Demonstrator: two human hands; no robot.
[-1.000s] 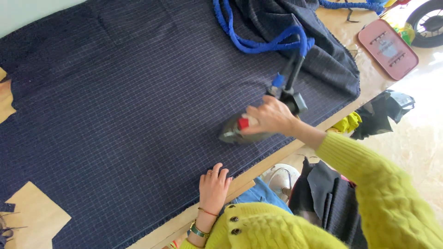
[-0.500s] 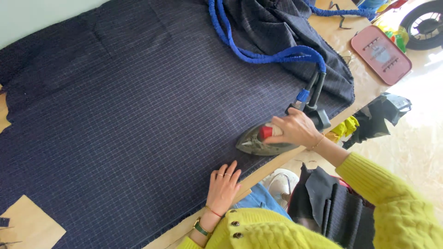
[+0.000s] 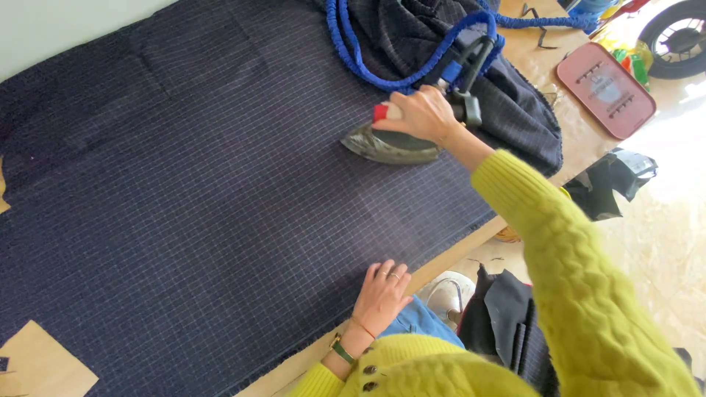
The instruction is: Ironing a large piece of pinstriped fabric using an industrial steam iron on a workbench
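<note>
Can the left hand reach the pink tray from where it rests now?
Probably not. The left hand lies flat on the dark checked fabric at the near edge, while the pink tray sits far off, beyond the right hand and iron.

Fabric [image 3: 206,206] under my hands: dark navy woven cloth, fine pale check, matt, slightly coarse, frayed along near edge. Iron [image 3: 393,143] under my right hand [image 3: 419,114]: dull grey metal body, worn, faint sheen; red plastic knob at front. Hose [image 3: 368,59]: blue braided sheath, rough-looking. Tabletop [image 3: 456,254]: pale wood, smooth, matt. Tray [image 3: 604,88]: pink plastic, smooth, slight gloss. My sleeve [image 3: 581,287]: yellow-green chunky knit, fuzzy. Left hand [image 3: 382,294] flat on cloth; thin metal rings look shiny.
</note>
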